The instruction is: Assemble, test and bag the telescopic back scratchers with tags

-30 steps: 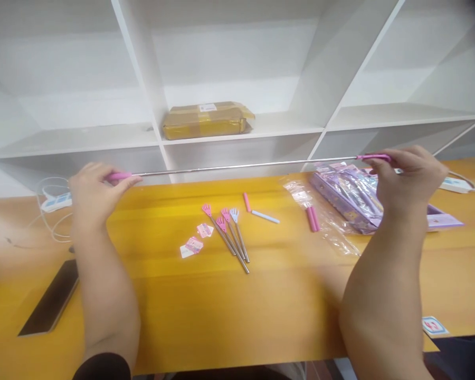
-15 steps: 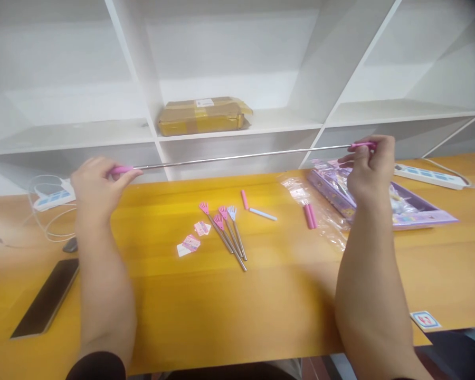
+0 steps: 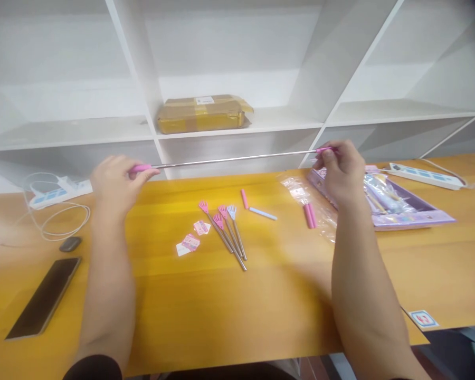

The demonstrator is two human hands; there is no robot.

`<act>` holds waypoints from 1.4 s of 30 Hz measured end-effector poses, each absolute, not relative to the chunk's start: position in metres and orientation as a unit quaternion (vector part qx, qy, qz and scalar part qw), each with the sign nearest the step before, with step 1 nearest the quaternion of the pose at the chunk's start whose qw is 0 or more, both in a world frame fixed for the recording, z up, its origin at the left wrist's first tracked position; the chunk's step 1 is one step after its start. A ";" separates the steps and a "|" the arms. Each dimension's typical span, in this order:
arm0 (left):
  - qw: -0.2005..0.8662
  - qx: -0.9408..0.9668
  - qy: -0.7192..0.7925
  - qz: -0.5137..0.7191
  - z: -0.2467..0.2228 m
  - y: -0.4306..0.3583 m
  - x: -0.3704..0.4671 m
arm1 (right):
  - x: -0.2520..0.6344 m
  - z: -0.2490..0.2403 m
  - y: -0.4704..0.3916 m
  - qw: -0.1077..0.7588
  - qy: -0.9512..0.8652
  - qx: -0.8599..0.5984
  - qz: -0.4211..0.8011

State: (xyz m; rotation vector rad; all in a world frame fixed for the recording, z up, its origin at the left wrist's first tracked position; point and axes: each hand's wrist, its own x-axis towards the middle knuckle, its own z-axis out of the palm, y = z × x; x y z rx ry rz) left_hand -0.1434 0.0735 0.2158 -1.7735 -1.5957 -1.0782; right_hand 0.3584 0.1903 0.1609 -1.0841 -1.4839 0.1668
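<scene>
Stretched level above the table is an extended telescopic back scratcher [image 3: 237, 158] with a thin metal rod. My left hand [image 3: 116, 182] is closed round its pink handle; my right hand [image 3: 344, 166] pinches the pink piece at the other end, partly hidden by the fingers. Below lie several back scratchers [image 3: 231, 232] with pink or light-blue claw heads and short metal rods. Near them are a loose pink handle [image 3: 244, 199], a light-blue handle [image 3: 263, 214] and a pair of pink handles [image 3: 310, 215]. Small printed cards [image 3: 190, 242] lie to their left.
A purple display box [image 3: 415, 217] with wrapped items stands at right, beside clear plastic wrappers [image 3: 296, 190]. Power strips [image 3: 425, 177] lie at both sides. A phone [image 3: 43, 298] and a cable [image 3: 65, 224] are at left. A taped carton [image 3: 203, 115] sits on the shelf behind.
My hands have come closer together, the right moving left and the left moving right. The rod between them is shorter. The things on the table have stayed put.
</scene>
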 end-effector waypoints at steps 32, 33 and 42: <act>0.147 -0.741 -0.549 -0.357 0.163 0.079 -0.025 | 0.199 0.144 0.116 0.440 -0.794 -0.348 0.234; 0.137 -0.745 -0.548 -0.355 0.164 0.079 -0.026 | 0.202 0.145 0.116 0.427 -0.802 -0.343 0.239; 0.123 -0.740 -0.569 -0.336 0.166 0.077 -0.022 | 0.213 0.140 0.123 0.395 -0.835 -0.322 0.209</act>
